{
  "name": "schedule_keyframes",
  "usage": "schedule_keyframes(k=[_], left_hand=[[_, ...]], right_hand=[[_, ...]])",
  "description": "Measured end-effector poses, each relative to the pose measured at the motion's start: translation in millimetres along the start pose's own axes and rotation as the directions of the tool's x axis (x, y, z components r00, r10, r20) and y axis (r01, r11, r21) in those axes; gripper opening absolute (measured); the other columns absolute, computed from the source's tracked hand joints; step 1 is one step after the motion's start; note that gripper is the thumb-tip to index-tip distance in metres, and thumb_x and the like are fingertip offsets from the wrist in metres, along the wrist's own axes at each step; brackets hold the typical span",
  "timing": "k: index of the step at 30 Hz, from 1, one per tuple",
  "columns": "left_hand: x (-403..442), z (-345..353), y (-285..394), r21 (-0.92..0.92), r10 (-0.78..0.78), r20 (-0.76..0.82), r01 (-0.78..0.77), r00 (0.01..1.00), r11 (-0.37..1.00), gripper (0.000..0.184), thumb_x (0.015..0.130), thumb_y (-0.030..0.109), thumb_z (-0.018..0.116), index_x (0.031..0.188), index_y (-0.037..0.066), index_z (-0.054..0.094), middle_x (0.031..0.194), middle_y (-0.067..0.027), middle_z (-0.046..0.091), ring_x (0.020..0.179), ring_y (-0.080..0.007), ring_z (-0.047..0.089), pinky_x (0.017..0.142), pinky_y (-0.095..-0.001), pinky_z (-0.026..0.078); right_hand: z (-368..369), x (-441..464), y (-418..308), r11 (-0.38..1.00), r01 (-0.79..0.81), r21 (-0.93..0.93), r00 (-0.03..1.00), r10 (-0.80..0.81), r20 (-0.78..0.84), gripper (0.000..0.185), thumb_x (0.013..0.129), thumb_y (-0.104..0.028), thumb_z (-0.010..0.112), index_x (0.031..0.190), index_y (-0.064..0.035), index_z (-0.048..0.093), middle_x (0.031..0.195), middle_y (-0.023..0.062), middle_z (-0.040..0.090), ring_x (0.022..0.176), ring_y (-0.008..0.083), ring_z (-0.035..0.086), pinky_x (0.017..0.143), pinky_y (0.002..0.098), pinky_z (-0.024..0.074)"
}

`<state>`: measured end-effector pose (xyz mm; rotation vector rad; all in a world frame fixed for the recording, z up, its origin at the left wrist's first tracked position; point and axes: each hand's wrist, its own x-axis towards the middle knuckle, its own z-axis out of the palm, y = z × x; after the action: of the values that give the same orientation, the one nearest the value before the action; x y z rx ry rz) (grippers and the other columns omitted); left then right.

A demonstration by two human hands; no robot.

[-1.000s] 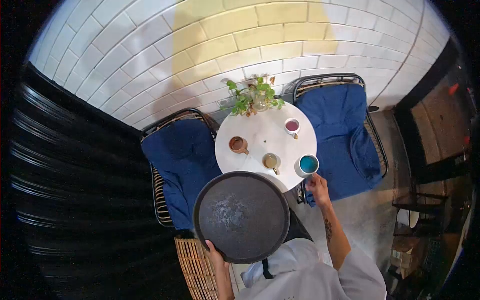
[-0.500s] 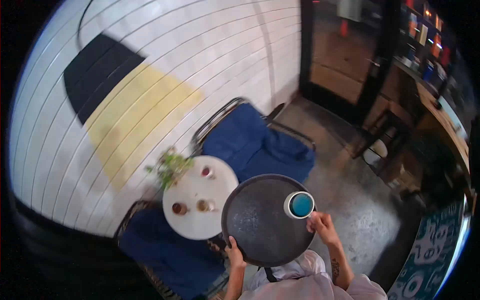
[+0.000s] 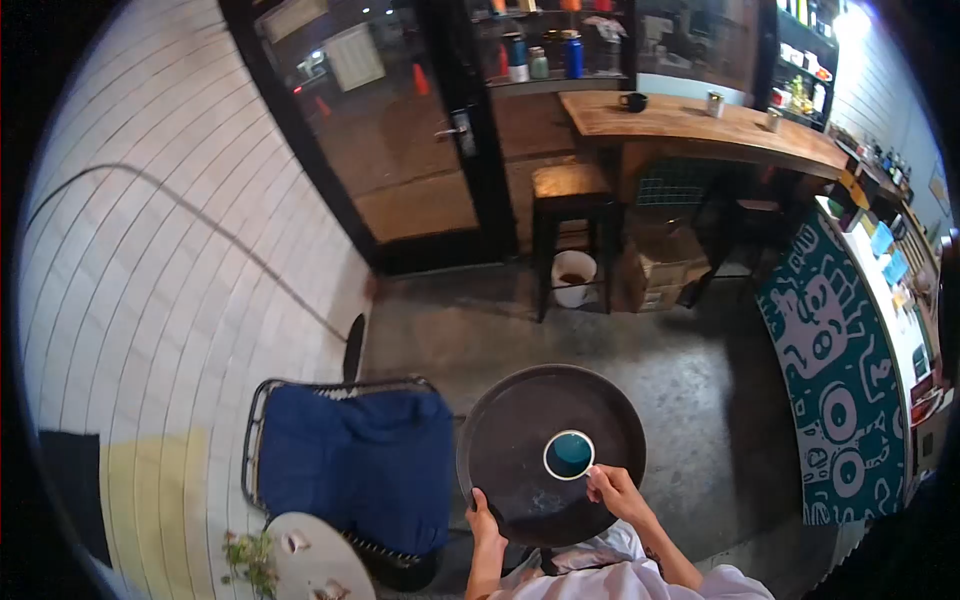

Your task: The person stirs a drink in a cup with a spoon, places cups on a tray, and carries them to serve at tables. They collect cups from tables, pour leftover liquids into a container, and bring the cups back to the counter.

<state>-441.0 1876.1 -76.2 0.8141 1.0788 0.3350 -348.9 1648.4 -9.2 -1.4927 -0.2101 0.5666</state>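
Note:
A round dark tray [image 3: 510,430] is held level in front of my body. My left hand [image 3: 484,522] grips its near left rim, thumb on top. On the tray, right of its middle, stands a white-rimmed cup [image 3: 569,455] with blue-green inside. My right hand [image 3: 615,492] is closed at the cup's right side, where the handle is; the fingers cover the handle. Worn, pale marks show on the tray's surface near the cup.
At lower left are a blue-cushioned chair [image 3: 350,460] and a round white table [image 3: 315,555] with a plant [image 3: 250,562] and cups. Ahead stand a glass door [image 3: 385,130], a stool [image 3: 572,185], a bucket [image 3: 574,290], and a wooden counter [image 3: 690,122]. A patterned teal counter [image 3: 835,370] is at right.
The view has swung right, from the wall and table toward the door and counters. The blue-filled cup has gone from the table onto the tray and sits further in from the rim.

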Motion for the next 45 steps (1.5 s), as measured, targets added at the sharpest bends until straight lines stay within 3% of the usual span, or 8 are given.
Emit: schedule_keyframes(k=[5,9,26,31,32,36,43,45], left_hand=[[37.5,76.8,-23.9,-0.022,0.063,0.240,-0.059,0.969,0.998,0.082,0.090,0.052,0.063,0.140,-0.004,0.031,0.137,-0.0218,0.047,0.120,-0.0379,0.054,0.098,-0.0550,0.047],[26.8,143.6,1.5,0.040,-0.060,-0.077,0.063,0.995,0.997,0.069,0.095,0.042,0.061,0.137,-0.007,0.035,0.133,-0.0220,0.050,0.118,-0.0332,0.055,0.096,-0.0455,0.050],[243.7,338.9,23.8,0.301,-0.080,-0.398,0.213,0.914,0.929,0.071,0.096,0.051,0.055,0.135,-0.007,0.042,0.137,-0.0206,0.048,0.123,-0.0278,0.051,0.102,-0.0416,0.042],[281.4,345.2,28.2,0.257,-0.054,-0.420,0.176,0.906,0.950,0.059,0.097,0.050,0.054,0.121,-0.003,0.049,0.123,-0.0168,0.054,0.105,-0.0258,0.058,0.091,-0.0421,0.048],[281.7,353.6,32.7,0.236,-0.137,-0.459,0.270,0.878,0.933,0.087,0.093,0.060,0.053,0.145,-0.004,0.025,0.143,-0.0232,0.038,0.128,-0.0359,0.044,0.102,-0.0495,0.042],[319.1,336.4,-19.7,0.154,-0.028,-0.374,0.092,0.927,0.984,0.079,0.096,0.055,0.052,0.144,-0.001,0.025,0.141,-0.0222,0.040,0.121,-0.0369,0.051,0.100,-0.0510,0.045],[353.3,387.0,-82.8,-0.145,-0.373,-0.603,0.363,0.705,0.921,0.094,0.092,0.058,0.055,0.150,0.000,0.009,0.147,-0.0259,0.031,0.129,-0.0405,0.044,0.104,-0.0533,0.043],[359.6,406.9,-103.7,-0.093,-0.377,-0.668,0.431,0.641,0.897,0.098,0.090,0.061,0.056,0.149,-0.001,0.010,0.147,-0.0276,0.030,0.130,-0.0403,0.043,0.102,-0.0531,0.044]], right_hand=[[-83.2,54.0,-27.6,0.997,-0.050,-0.063,0.999,0.049,-0.023,0.042,0.106,-0.030,0.041,0.073,-0.0041,0.046,0.068,-0.0006,0.046,0.062,0.0095,0.048,0.058,0.0270,0.0416],[-131.4,101.8,-48.7,0.996,-0.057,-0.064,0.993,0.050,-0.110,0.039,0.105,-0.027,0.044,0.074,-0.0038,0.049,0.067,0.0001,0.048,0.061,0.0092,0.049,0.056,0.0258,0.0405],[-281.4,436.2,-23.6,0.990,-0.134,0.044,0.943,0.141,-0.301,0.037,0.101,-0.028,0.047,0.071,-0.0045,0.047,0.067,0.0027,0.044,0.059,0.0135,0.045,0.054,0.0290,0.0374],[-309.4,558.1,38.1,0.983,-0.184,0.003,0.951,0.179,-0.251,0.039,0.103,-0.032,0.045,0.075,-0.0054,0.047,0.070,0.0020,0.044,0.062,0.0137,0.046,0.057,0.0292,0.0389],[-308.3,580.4,50.1,0.981,-0.192,-0.020,0.950,0.180,-0.254,0.047,0.103,-0.042,0.047,0.071,-0.0061,0.045,0.066,0.0007,0.042,0.063,0.0124,0.043,0.058,0.0305,0.0371],[-324.7,678.9,142.1,0.968,-0.225,0.109,0.940,0.246,-0.239,0.037,0.103,-0.032,0.047,0.075,-0.0077,0.048,0.069,0.0005,0.044,0.061,0.0123,0.043,0.056,0.0294,0.0370],[-406.4,836.9,318.7,0.915,-0.398,-0.066,0.895,0.372,-0.247,0.021,0.101,-0.028,0.053,0.091,-0.0095,0.055,0.077,0.0026,0.054,0.063,0.0143,0.047,0.056,0.0308,0.0369],[-445.3,871.2,386.0,0.982,-0.007,-0.189,0.975,-0.036,-0.220,0.023,0.099,-0.030,0.053,0.100,-0.0084,0.060,0.087,0.0067,0.062,0.070,0.0194,0.056,0.060,0.0355,0.0430]])
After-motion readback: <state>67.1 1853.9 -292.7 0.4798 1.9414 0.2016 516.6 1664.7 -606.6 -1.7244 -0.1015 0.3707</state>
